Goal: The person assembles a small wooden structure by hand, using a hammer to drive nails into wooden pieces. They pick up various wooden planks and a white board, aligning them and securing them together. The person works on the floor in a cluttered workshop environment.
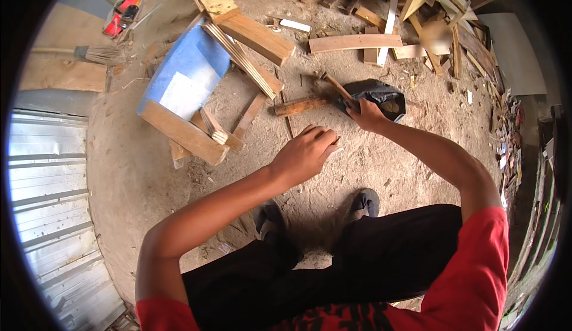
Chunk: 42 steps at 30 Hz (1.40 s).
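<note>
My right hand (368, 115) is closed around a slim wooden handle (339, 89), which slants up and left; its far end looks darker and is too small to make out. Just beyond that hand lies a black plastic bag (393, 89), its mouth open, with something brownish inside. My left hand (305, 155) is curled shut lower and to the left, above the dirt floor. A small pale edge shows by its fingertips, and the rest of what it holds is hidden. A short rough wood block (301, 106) lies on the ground between the left hand and the bag.
Left of my hands, planks (185, 133) lie around a blue panel (190, 63). A curved board (354, 43) and piled scrap wood (441, 9) fill the far right. A broom (98, 53) lies far left above corrugated metal sheeting (50, 182). My shoes (364, 203) are below.
</note>
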{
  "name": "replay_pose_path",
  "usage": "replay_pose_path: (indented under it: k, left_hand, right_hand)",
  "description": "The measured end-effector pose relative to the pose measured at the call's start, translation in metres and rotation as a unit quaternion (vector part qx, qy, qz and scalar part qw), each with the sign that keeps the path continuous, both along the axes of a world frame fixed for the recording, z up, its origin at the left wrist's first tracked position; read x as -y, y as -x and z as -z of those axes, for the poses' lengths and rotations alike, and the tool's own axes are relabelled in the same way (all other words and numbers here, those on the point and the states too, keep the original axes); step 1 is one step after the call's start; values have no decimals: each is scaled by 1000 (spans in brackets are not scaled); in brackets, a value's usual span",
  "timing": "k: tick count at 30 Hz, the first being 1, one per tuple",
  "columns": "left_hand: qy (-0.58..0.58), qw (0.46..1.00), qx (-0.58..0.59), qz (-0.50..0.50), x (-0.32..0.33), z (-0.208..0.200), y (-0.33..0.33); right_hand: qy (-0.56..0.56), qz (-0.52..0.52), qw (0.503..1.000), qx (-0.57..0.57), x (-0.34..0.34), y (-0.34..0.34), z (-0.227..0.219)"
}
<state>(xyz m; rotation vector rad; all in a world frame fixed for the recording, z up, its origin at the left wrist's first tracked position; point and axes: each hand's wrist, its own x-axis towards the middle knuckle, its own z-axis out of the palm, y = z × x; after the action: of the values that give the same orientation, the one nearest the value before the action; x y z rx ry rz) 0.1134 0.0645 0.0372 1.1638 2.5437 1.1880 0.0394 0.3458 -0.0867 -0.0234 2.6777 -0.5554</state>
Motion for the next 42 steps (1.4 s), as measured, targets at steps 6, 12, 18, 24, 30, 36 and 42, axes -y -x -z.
replay_pose_path:
  k: [6,12,18,24,30,36,42]
  left_hand:
    - [62,984,103,-132,-14,113,26]
    - [53,980,-33,-190,-43,207,20]
    - [10,961,-68,-269,-48,222,15]
    - [-32,963,-30,-265,-44,222,19]
    - [-46,963,0,-265,-45,219,18]
    - [-51,964,-21,-261,-40,224,21]
    - [-36,964,3,-263,-42,215,18]
  right_hand:
    - [259,218,935,109,18,-48,-32]
    - [336,255,906,-21,23,-147,-6]
    - [323,263,909,8,46,-199,-14]
    - [298,197,933,44,44,-201,-9]
    - [331,199,921,53,50,-200,-14]
    - [264,176,943,95,49,-191,-29]
    - [281,154,946,48,50,-193,-38]
